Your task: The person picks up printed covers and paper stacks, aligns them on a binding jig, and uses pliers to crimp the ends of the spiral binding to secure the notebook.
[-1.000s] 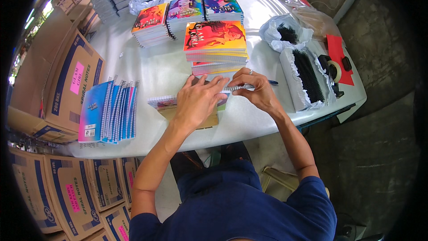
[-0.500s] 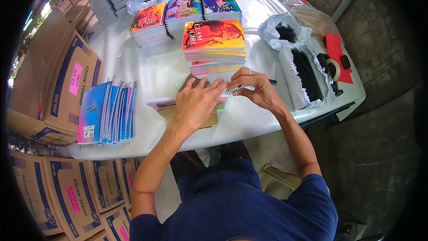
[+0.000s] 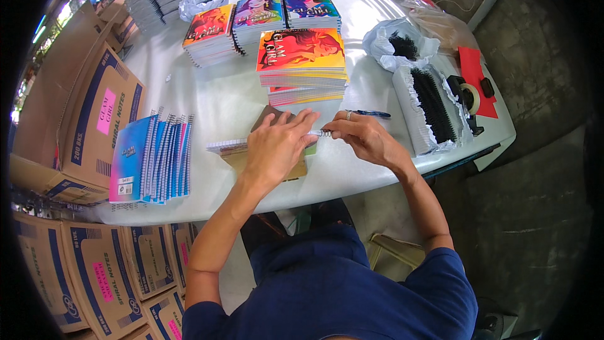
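Observation:
An unbound notebook (image 3: pixel 290 170) stands partly spread on the table in front of me, its brown covers and white page edges showing. My left hand (image 3: pixel 275 145) is closed over its upper edge, fingers across the top and thumb on the near side. At the notebook's right end, my right hand (image 3: pixel 366 138) pinches a spiral binding coil (image 3: pixel 323 133). Only a short length of coil shows between the two hands; how far it runs into the holes is hidden by my left fingers. A dark blue pen (image 3: pixel 374 113) lies just beyond my right hand.
Beyond my hands stands a stack of colourful notebooks (image 3: pixel 302 50), with more stacks behind. Coil-bound notebooks (image 3: pixel 135 157) lean at left by a cardboard box (image 3: pixel 94 113). At right are a paper-lined box of black coils (image 3: pixel 431 107) and a tape dispenser (image 3: pixel 469 97).
My right hand has turned and lowered slightly, with less coil showing between the hands. The pen is more exposed. My left hand stays nearly in place on the notebook.

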Demonstrator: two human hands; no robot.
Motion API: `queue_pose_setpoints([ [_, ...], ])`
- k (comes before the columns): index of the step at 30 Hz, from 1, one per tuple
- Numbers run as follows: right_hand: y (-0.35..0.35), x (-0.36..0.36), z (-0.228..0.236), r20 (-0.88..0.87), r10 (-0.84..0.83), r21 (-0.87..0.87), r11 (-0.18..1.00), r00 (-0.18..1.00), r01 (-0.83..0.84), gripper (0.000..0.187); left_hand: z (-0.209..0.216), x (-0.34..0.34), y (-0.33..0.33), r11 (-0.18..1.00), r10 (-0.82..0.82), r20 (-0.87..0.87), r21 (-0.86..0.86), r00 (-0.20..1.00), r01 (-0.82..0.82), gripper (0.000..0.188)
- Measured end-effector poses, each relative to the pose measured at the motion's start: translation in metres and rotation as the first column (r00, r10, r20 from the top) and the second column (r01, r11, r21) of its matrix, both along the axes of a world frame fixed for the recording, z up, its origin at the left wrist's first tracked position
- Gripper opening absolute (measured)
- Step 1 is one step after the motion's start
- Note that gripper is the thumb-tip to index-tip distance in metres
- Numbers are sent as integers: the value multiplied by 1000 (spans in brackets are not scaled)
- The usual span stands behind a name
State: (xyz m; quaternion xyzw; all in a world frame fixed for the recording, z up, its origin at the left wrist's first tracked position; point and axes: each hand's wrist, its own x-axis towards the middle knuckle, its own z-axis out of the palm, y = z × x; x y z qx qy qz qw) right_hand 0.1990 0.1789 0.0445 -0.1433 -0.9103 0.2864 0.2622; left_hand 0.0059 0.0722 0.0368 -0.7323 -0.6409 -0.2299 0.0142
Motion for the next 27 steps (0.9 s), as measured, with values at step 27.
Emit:
queue_pose_setpoints([
  [27,-31,-16,-6,-15,-179,262,949,984,176,22,0,-2,-3,997,-74,133,26,988,71,39],
])
